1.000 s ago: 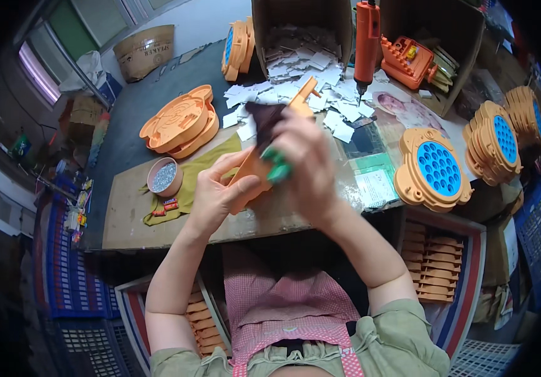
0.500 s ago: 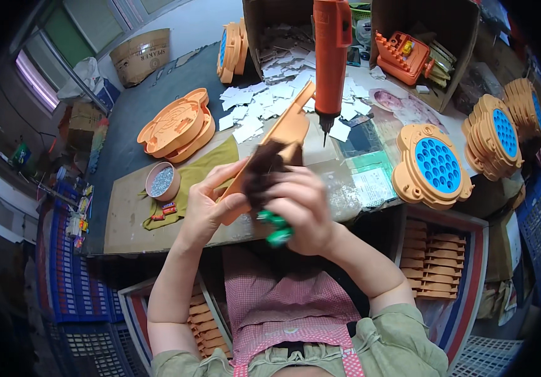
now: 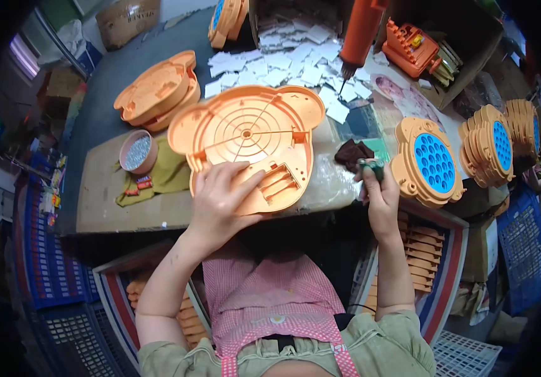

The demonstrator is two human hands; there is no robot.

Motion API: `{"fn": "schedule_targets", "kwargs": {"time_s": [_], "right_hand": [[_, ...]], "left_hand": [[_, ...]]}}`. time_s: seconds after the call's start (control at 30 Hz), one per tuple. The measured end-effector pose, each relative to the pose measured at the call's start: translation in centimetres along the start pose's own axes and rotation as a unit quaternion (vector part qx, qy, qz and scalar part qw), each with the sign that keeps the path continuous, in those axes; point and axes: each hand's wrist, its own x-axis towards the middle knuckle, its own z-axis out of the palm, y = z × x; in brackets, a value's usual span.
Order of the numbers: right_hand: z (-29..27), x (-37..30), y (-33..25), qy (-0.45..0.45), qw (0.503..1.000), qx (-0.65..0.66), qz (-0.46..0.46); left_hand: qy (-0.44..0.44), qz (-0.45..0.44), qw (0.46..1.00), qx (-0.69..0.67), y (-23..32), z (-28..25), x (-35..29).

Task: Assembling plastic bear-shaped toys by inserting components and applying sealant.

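An orange plastic shell (image 3: 220, 116) with two round ears lies with its ribbed inside up on the table before me. My left hand (image 3: 217, 195) lies over its lower left part, fingers spread, beside a slotted battery compartment (image 3: 278, 187). To the right of the shell, my right hand (image 3: 380, 198) is closed, pinching small dark green cylinders (image 3: 373, 168) that look like batteries; the fingers partly hide them. A crumpled dark brown cloth (image 3: 353, 154) is on the table just beyond that hand.
An orange power screwdriver (image 3: 361, 38) hangs above white paper pieces (image 3: 270, 66). A bowl of screws (image 3: 138, 152) and red batteries (image 3: 143, 183) sit on an olive cloth (image 3: 168, 164). Orange shells (image 3: 154, 91) stand left; blue-faced ones (image 3: 434, 163) stand right.
The shell has gone from tilted up in my hands to lying inside-up on the table. My right hand has moved right, away from it, with the green cylinders; the brown cloth is down on the table.
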Motion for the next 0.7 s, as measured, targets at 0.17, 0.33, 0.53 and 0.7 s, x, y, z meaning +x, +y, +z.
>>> {"fn": "schedule_targets", "kwargs": {"time_s": [0.17,0.33,0.53,0.7], "right_hand": [[2.8,0.0,0.2,-0.178,0.95,0.183,0.179],[5.6,-1.4,0.7,-0.237,0.908,0.248,0.241],[7.6,-1.8,-0.3,-0.272,0.916,0.18,0.235],[7.6,0.0,-1.6,-0.229,0.961,-0.137,-0.068]], "left_hand": [[-0.082,0.044,0.995,0.036,-1.6,2.3,-0.7],[-0.016,-0.084,0.958,-0.272,2.3,2.6,-0.2],[0.001,-0.235,0.823,-0.517,2.3,4.3,-2.0],[0.101,-0.261,0.885,-0.373,1.2,3.1,-5.2]]}}
